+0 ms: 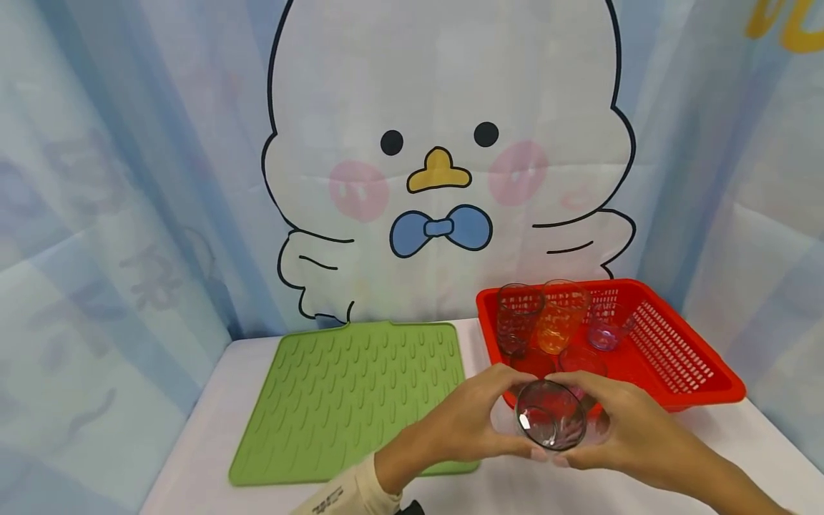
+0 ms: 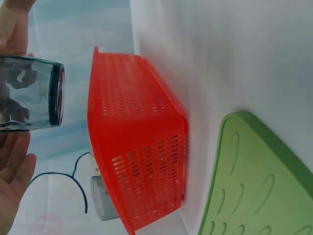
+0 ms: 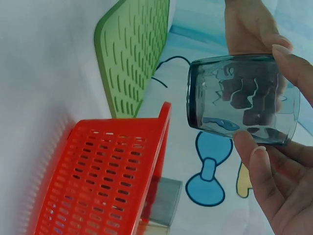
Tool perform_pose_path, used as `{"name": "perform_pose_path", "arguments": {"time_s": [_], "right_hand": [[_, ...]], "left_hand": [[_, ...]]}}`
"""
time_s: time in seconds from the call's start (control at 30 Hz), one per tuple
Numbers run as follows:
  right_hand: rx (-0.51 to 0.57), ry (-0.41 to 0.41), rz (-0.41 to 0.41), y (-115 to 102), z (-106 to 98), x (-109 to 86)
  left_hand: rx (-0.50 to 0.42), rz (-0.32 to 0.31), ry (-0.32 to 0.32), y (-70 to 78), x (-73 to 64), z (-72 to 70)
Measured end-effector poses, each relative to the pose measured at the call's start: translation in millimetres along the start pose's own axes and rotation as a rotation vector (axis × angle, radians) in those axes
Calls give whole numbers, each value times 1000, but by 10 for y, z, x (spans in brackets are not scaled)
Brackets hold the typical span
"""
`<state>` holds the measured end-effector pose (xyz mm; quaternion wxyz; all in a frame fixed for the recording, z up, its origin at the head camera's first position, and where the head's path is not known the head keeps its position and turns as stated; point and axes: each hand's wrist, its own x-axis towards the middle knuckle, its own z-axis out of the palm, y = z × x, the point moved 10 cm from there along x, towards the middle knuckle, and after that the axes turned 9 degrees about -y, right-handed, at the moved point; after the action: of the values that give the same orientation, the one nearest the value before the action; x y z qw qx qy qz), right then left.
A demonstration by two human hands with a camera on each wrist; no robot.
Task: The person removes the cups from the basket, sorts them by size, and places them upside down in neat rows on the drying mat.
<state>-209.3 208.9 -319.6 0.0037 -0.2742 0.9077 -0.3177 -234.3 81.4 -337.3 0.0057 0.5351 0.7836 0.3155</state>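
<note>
Fingers of the left hand point(image 1: 475, 418) and the right hand point(image 1: 626, 425) are curled around opposite sides of one smoky grey glass tumbler point(image 1: 552, 418), gripping it between them. The tumbler stands clear of the table point(image 1: 193, 458), mouth up and thick base down; both wrist views confirm the gap below it.

Just beyond the fingers sits a red perforated plastic basket point(image 1: 676, 354). Inside it, farther from the fingertips, stand another grey tumbler point(image 1: 520, 322), an orange-looking tumbler point(image 1: 561, 325) and a purple-tinted cup point(image 1: 605, 334); more glassware lies nearer the hands, partly hidden. Left of the fingers, flat on the table, is a green ridged drying mat point(image 1: 354, 400). Farthest off hangs a curtain point(image 1: 161, 179) with a bird print.

Assessment: the two-sided hold appears sound for smooth glass. Recommended practice is even, light pressure from both hands, fingertips kept below the rim, the base level, and the glass carried well away from the basket edge so that nothing knocks
</note>
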Motion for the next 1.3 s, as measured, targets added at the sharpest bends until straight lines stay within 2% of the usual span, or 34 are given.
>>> {"name": "perform_pose_path", "arguments": {"time_s": [0.33,0.73,0.8,0.9,0.97,1.07,1.3], "right_hand": [[4,-40,-10,-52,119,65],[41,-103,1,34,336,127],[84,-117,-8,70,405,155],[207,-166,6,157,557,192],[314,-204,26,218,680,212],[397,-232,30,252,831,239],[477,-177,-78,181,943,311]], "left_hand": [[-38,-8,43,-20,-149,-35],[-97,-88,87,-39,-337,-164],[-112,-100,92,-29,-355,-191],[-126,-107,100,-14,-371,-221],[-119,-92,115,8,-377,-248],[-98,-63,140,45,-388,-288],[-79,-32,169,56,-428,-319]]}}
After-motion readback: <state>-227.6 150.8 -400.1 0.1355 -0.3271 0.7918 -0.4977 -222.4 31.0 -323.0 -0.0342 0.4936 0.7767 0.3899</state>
